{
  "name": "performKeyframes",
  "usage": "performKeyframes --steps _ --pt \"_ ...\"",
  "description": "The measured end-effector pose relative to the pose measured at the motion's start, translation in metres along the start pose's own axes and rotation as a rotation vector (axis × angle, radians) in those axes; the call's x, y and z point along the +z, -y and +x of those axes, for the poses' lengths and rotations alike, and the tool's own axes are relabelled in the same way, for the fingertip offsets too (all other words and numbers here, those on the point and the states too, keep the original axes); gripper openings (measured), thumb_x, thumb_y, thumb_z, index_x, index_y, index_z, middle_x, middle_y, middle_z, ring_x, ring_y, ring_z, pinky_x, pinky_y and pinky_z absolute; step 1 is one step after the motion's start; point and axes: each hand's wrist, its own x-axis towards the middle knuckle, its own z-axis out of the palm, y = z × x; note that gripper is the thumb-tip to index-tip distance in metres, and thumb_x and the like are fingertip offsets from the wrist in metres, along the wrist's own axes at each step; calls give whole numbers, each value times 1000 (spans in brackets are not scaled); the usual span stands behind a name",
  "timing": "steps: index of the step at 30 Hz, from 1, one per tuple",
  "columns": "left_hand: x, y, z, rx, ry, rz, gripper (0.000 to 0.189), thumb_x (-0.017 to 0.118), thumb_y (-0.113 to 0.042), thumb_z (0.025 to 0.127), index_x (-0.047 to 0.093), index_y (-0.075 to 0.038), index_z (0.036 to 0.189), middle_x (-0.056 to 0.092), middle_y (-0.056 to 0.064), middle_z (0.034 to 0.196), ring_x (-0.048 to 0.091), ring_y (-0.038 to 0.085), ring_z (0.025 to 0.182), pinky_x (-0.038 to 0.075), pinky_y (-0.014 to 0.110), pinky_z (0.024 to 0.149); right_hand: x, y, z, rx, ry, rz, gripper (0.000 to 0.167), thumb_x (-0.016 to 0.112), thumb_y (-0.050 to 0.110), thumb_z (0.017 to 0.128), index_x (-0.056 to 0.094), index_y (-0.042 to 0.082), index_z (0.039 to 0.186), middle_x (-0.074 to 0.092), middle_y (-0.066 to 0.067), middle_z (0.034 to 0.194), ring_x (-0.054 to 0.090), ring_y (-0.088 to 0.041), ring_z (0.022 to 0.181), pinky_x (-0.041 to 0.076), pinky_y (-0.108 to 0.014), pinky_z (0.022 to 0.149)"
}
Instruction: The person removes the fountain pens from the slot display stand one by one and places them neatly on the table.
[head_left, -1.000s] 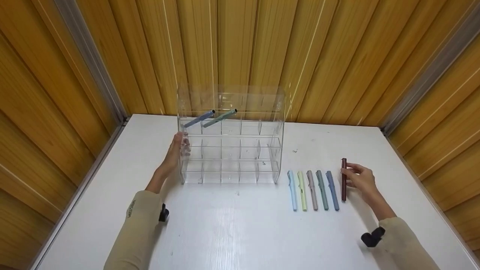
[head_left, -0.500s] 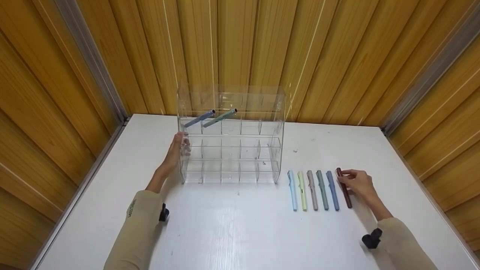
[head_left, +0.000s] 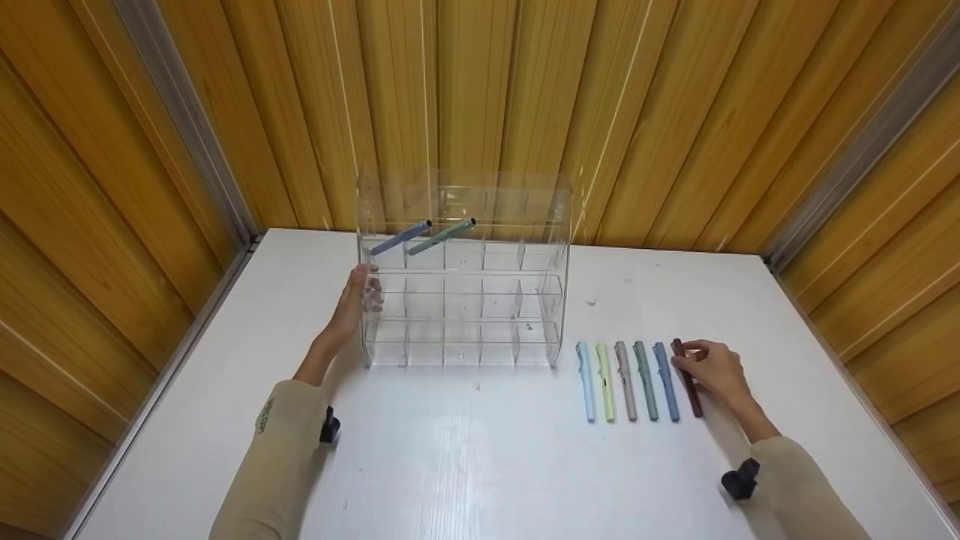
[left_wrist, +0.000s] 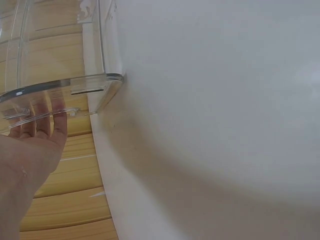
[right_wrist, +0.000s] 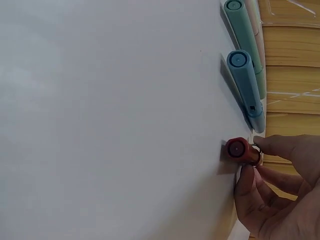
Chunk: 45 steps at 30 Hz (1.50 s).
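My left hand (head_left: 346,304) holds the left side of a clear acrylic pen rack (head_left: 463,274); its fingers show through the transparent side in the left wrist view, and the thumb is hard to make out there. Two pens, one blue (head_left: 401,237) and one green (head_left: 442,235), lie slanted in the rack's upper left compartments. At the right, my right hand (head_left: 716,367) pinches a dark red pen (right_wrist: 237,148) near its upper end between thumb and fingers. That pen is slightly tilted, beside a blue pen (head_left: 666,382) at the row's end.
Left of the blue pen lie a green pen (head_left: 646,381), a grey-brown pen (head_left: 625,381), a yellow-green pen (head_left: 605,382) and a light blue pen (head_left: 586,382), side by side on the white table (head_left: 465,465). Wood-patterned walls (head_left: 480,97) enclose the table's back and sides.
My right hand has brought the dark red pen down and slightly toward the row, its lower end swinging right. My left hand and the rack have stayed in place.
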Motion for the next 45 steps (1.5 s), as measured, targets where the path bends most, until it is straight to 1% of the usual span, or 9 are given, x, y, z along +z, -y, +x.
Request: performKeyframes --steps 4,8,15,19,30,33,38,41,45 --pt "2 0 2 33 -15 -25 79 3 -59 108 13 -7 167 31 24 151 35 40 140 25 62 124 -1 -1 0 -15 -6 -11 47 72 14 98 60 -18 130 69 -29 98 63 -14 71 53 -21 54" --pt "3 0 5 75 -33 -61 73 6 -58 109 32 -6 155 39 16 126 44 31 115 43 53 109 -2 -2 -1 -14 -8 -20 46 71 15 99 60 -19 129 69 -29 97 60 -12 70 52 -21 53" --pt "2 0 2 48 -22 -34 78 4 -60 108 24 -7 162 37 17 133 42 34 124 35 57 114 -3 -2 -4 29 11 -5 50 68 18 101 57 -19 133 69 -31 104 64 -15 76 56 -23 56" --pt "3 1 1 56 -23 -46 79 5 -62 108 26 -5 160 38 16 129 43 34 120 38 55 111 -8 -1 -8 29 24 -3 53 66 21 103 54 -19 137 67 -34 110 66 -18 77 57 -25 58" --pt "2 0 3 35 -22 -25 77 4 -61 108 29 -8 158 39 15 129 46 33 118 40 50 106 -13 16 -12 -145 -98 38 36 66 12 103 64 -12 129 70 -31 106 74 -25 81 59 -21 59" --pt "2 0 2 35 -21 -22 78 4 -61 108 28 -6 158 39 16 129 45 33 118 40 51 107 -11 26 -12 -170 -122 95 33 66 12 104 67 -10 128 71 -29 107 74 -19 82 61 -21 62" --pt "3 0 3 10 -24 -32 78 6 -61 108 28 -6 158 38 15 129 44 34 120 40 52 111 -6 48 -12 -220 -117 195 31 66 15 104 69 -5 128 71 -27 111 67 1 78 62 -24 64" --pt "3 0 4 5 -24 -44 76 7 -60 109 28 -6 157 38 16 129 44 35 122 40 53 111 -4 61 -12 -273 -108 206 32 67 14 104 69 -5 129 71 -25 111 66 2 79 60 -22 64" --pt "3 0 5 15 -21 -44 75 6 -60 109 29 -5 156 39 15 128 45 34 120 41 50 108 1 79 -14 -311 -83 215 30 67 14 104 70 -2 129 72 -23 110 69 -6 84 61 -22 67"
